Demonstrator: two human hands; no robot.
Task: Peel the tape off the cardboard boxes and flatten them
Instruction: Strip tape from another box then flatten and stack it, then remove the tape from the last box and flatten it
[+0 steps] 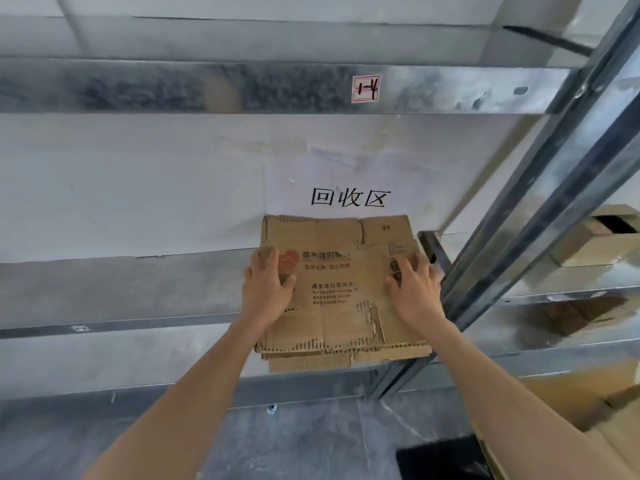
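flattened cardboard box (pixel 332 317) (printed side up), pressed under spread fingers of left hand (pixel 268 287), right hand (pixel 414 291)

Single view, worn on the head: wide-angle, facing forward and slightly downward onto a metal shelf (pixel 138 289) close ahead, white wall (pixel 138 185) behind.

Storeroom: labelled metal shelving (pixel 311 88)

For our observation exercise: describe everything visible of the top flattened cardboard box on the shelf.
The flattened cardboard box is brown corrugated board with a red logo, dark print and ragged torn edges. It lies flat atop more flattened cardboard on a metal shelf. The left hand and right hand rest on it.
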